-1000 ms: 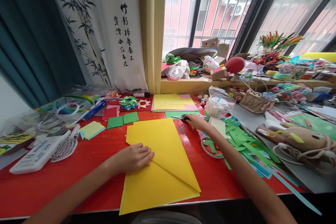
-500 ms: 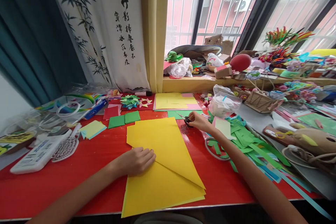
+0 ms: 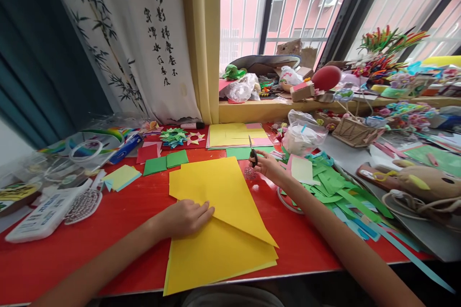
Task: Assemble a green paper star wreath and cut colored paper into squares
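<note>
My left hand (image 3: 189, 217) rests on a folded sheet of yellow paper (image 3: 223, 187), its fingers closed together at the edge of the diagonal flap. Under it, more yellow sheets (image 3: 212, 261) show at the bottom and sides. In my right hand (image 3: 267, 165) is a pair of scissors (image 3: 253, 156) with dark handles, the blade tips pointing up and away from me. The scissors are just beyond the upper right corner of the yellow paper, apart from it. A small shiny clear item (image 3: 249, 173) lies below them on the red table (image 3: 144, 244).
Green paper strips (image 3: 327, 180) are piled to the right, near a clear ring (image 3: 286, 201). Paper sheets (image 3: 234, 135) lie at the back. On the left are green squares (image 3: 155, 166), a white box (image 3: 48, 213) and a hairbrush (image 3: 84, 205). Craft clutter fills the windowsill.
The scissors have gone from lying slanted to pointing upward in my right hand, lifted slightly. My left hand stays on the yellow paper, its fingers curled a little more. The view has shifted slightly.
</note>
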Available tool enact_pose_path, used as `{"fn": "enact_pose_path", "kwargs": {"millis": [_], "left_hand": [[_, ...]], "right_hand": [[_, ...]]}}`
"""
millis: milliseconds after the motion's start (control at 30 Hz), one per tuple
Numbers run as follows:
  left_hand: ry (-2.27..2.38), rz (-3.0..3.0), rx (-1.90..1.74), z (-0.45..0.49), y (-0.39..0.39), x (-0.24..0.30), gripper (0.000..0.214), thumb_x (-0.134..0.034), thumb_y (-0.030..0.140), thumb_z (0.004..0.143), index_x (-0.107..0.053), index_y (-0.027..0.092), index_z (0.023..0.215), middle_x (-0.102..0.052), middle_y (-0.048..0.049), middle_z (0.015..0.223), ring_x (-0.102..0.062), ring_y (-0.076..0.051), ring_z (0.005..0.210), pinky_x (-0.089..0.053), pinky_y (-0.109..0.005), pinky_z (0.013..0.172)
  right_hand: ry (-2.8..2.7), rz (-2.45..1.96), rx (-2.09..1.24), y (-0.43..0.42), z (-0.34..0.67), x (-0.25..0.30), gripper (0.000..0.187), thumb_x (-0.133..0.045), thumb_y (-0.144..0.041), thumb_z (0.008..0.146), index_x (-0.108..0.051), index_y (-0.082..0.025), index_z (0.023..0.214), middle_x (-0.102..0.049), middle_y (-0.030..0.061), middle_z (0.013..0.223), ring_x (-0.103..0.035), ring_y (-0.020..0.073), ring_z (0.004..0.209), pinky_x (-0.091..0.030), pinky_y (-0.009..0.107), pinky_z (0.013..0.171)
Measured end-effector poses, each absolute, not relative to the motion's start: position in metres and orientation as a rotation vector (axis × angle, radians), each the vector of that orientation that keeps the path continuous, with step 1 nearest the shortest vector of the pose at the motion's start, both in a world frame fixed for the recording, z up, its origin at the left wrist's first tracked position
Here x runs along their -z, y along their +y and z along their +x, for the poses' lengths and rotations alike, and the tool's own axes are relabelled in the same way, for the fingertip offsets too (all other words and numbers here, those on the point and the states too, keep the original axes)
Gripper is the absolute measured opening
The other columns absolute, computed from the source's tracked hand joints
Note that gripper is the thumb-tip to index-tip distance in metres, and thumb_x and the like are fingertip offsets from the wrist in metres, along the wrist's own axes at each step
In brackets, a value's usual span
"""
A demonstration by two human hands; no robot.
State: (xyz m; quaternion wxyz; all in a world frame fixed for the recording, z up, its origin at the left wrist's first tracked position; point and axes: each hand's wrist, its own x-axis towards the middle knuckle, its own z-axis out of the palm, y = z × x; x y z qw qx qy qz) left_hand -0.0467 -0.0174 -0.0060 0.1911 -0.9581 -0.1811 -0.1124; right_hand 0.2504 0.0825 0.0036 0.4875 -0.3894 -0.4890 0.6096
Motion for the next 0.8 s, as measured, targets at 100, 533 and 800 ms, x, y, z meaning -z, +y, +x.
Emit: {"fn": "enact_pose_path", "kwargs": {"millis": [100,533,800], "left_hand": [[-0.544,-2.716,0.407,-0.043,-0.019,0.000,0.023,-0.034,0.014,0.088,-0.053,0.014,0.102,-0.066,-0.0097,0.086,-0.061,-0.012,0.062,-0.048,-0.022,0.056],[-2.130,-3.208,1.453,-0.060,0.044,-0.040,0.030,-0.046,0.042,0.078,-0.058,0.015,0.086,-0.065,-0.0101,0.096,-0.060,-0.024,0.095,-0.048,-0.035,0.080],[-2.538,-3.142,1.252,-0.073,0.040,-0.016,0.065,-0.064,0.036,0.068,-0.045,0.014,0.125,-0.059,-0.0120,0.113,-0.059,-0.025,0.098,-0.049,-0.032,0.076]], "right_hand": [[-1.149,-0.904,-1.514,0.082,0.251,-0.005,0.035,-0.067,-0.029,0.068,-0.049,-0.021,0.097,-0.058,0.0011,0.083,-0.059,0.0096,0.069,-0.047,0.020,0.057],[-1.117,-0.931,-1.473,0.083,0.252,0.001,0.033,-0.062,-0.045,0.073,-0.048,-0.022,0.093,-0.053,-0.0002,0.081,-0.056,0.0106,0.077,-0.052,0.024,0.070],[-1.131,-0.995,-1.476,0.088,0.248,0.017,0.041,-0.069,-0.038,0.068,-0.047,-0.022,0.098,-0.052,0.0005,0.083,-0.058,0.0112,0.075,-0.053,0.026,0.072]]}}
